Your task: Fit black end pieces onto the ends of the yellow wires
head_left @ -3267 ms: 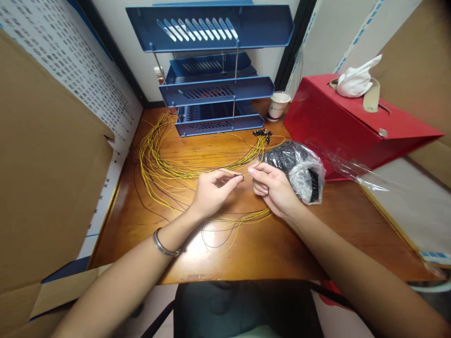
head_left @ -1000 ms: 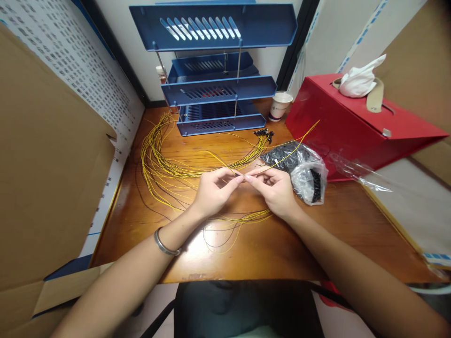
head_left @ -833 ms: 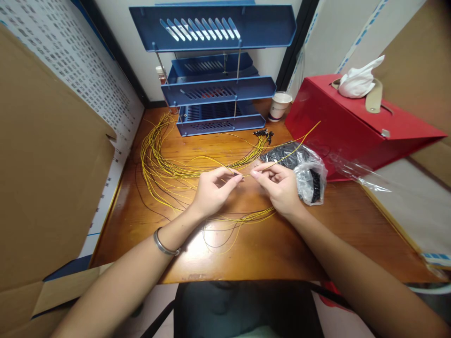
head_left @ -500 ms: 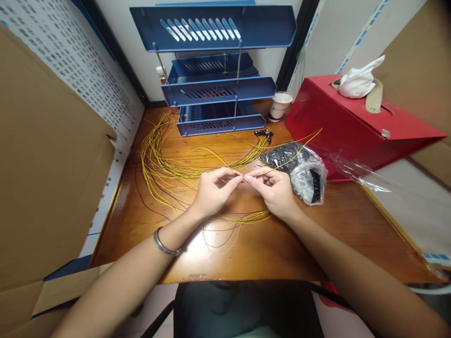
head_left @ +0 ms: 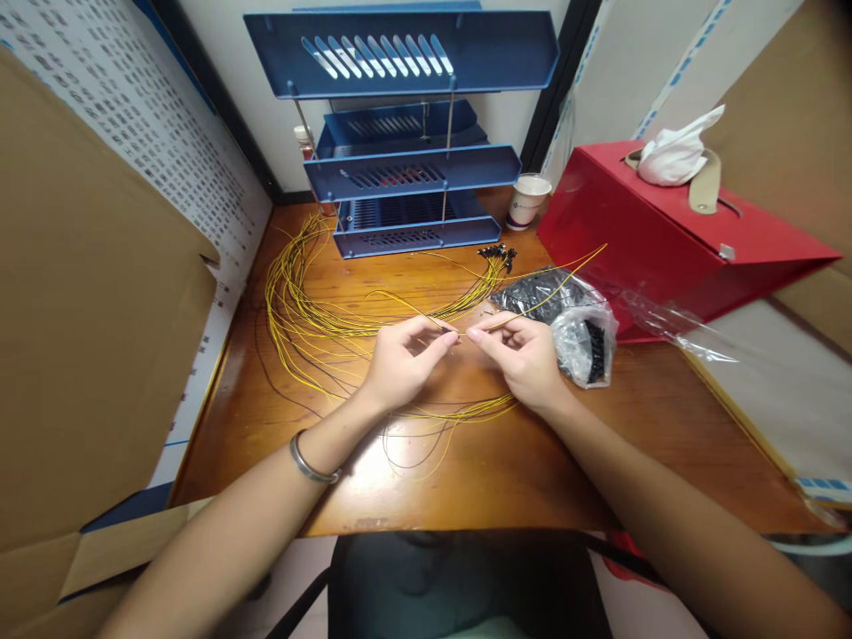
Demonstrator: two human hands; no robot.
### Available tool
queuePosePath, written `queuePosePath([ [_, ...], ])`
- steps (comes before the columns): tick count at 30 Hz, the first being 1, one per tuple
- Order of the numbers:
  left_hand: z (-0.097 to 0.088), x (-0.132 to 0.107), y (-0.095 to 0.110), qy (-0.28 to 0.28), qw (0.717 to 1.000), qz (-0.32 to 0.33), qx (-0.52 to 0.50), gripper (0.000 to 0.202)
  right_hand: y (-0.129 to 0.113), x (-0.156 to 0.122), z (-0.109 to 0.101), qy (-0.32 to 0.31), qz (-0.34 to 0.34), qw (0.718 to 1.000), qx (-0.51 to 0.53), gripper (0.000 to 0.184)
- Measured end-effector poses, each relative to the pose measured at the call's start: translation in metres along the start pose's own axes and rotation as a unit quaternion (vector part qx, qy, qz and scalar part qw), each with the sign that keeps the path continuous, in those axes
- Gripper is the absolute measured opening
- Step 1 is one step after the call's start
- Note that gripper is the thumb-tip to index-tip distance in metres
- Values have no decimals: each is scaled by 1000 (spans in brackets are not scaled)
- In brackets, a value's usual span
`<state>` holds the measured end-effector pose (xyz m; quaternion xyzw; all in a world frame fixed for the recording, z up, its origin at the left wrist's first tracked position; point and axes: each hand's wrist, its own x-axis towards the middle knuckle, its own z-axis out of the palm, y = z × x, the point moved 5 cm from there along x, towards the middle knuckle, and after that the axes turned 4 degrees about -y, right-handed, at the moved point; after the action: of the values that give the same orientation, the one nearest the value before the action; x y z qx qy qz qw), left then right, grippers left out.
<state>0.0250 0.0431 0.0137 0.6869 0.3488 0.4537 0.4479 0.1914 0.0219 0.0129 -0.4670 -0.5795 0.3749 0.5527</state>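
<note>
My left hand (head_left: 399,364) and my right hand (head_left: 523,355) meet fingertip to fingertip above the wooden desk (head_left: 506,470). My left hand pinches a small dark piece at its fingertips. A thin yellow wire (head_left: 552,288) is pinched in my right hand, and its free end rises to the right over the plastic bag (head_left: 572,324) of small black parts. A bundle of yellow wires (head_left: 299,311) loops across the desk to the left and under both hands. Several of these wires end in black tips (head_left: 496,255) near the blue trays.
A blue stack of letter trays (head_left: 406,169) stands at the back. A paper cup (head_left: 525,201) sits beside it. A red box (head_left: 666,231) with a tissue on top lies at the right. Cardboard sheets (head_left: 86,311) wall in the left side.
My right hand has slid a little back and forth along the yellow wire while my left hand stayed put. The wire's free end has dipped slightly lower.
</note>
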Motion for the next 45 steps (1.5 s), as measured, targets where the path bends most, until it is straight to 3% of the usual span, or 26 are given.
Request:
queuePosePath([
  [8, 2, 0, 1, -10, 1000, 1, -2, 15, 3, -3, 6, -24, 8, 1000, 2, 18],
  [17, 1, 0, -1, -3, 1000, -13, 0, 17, -2, 0, -6, 14, 8, 1000, 13, 22],
  [26, -1, 1, 0, -1, 1000, 0, -7, 16, 2, -2, 5, -13, 7, 1000, -27, 24],
  [41, 0, 1, -2, -17, 999, 8, 33, 17, 6, -2, 8, -32, 31, 999, -23, 30],
  [45, 0, 0, 0, -14, 1000, 5, 27, 18, 0, -1, 4, -27, 14, 999, -11, 24],
])
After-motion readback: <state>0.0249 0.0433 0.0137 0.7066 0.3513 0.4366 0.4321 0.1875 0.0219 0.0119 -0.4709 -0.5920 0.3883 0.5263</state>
